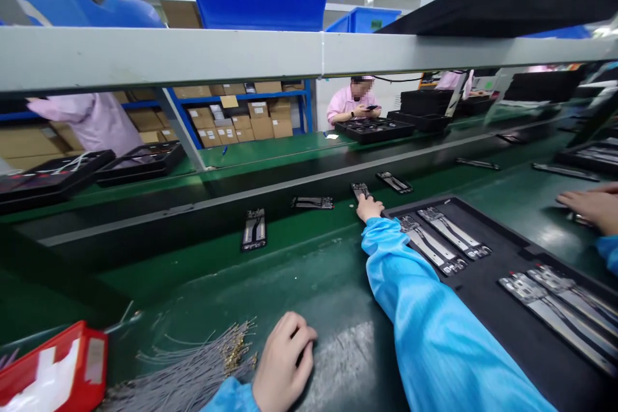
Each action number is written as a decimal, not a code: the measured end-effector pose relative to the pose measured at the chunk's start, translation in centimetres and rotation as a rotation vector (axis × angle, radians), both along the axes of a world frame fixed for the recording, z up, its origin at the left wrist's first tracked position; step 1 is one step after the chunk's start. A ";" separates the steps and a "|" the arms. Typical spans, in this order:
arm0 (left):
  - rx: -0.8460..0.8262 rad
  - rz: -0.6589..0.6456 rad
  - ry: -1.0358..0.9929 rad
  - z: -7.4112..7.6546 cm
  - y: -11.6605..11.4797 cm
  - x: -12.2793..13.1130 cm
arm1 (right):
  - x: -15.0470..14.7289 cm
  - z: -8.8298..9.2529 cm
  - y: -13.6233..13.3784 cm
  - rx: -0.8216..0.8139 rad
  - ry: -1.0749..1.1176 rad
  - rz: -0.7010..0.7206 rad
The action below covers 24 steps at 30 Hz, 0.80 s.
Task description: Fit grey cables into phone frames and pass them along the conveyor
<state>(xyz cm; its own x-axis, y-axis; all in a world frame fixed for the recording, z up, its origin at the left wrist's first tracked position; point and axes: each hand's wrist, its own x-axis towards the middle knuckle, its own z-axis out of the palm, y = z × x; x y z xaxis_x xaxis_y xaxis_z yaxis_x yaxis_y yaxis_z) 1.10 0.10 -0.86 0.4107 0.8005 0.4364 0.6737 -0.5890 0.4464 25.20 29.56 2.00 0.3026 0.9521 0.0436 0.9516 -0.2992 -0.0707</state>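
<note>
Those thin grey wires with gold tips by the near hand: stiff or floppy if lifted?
Probably floppy: the wires are hair-thin and some curve where they lie. Likely very light, being so fine. Strands may slip out of a grasp, since no tie shows on the heap beside the left hand.

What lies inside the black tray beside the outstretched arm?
Two pairs of grey phone frames lie in the black tray; the blue sleeve covers its near left part.

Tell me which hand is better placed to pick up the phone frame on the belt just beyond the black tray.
Right, likely. The right hand is stretched out, fingertips at the phone frame. The left hand rests curled near the wire bundle, far from it.
</note>
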 end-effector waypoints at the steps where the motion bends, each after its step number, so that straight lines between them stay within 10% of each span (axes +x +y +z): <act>1: -0.006 -0.004 -0.001 0.0 0.0 0.0 | -0.1 0.1 -0.1 0.009 -0.006 0.010; 10: -0.042 0.046 0.077 0.5 0.2 -0.2 | -3.6 -0.1 -8.9 0.164 -0.130 0.394; 20: -0.264 0.339 0.833 5.0 0.2 -4.8 | -7.4 -1.7 -25.0 0.237 0.005 1.308; 24: -0.292 0.314 0.898 4.9 0.4 -4.7 | -8.9 -2.8 -27.8 0.232 0.070 1.433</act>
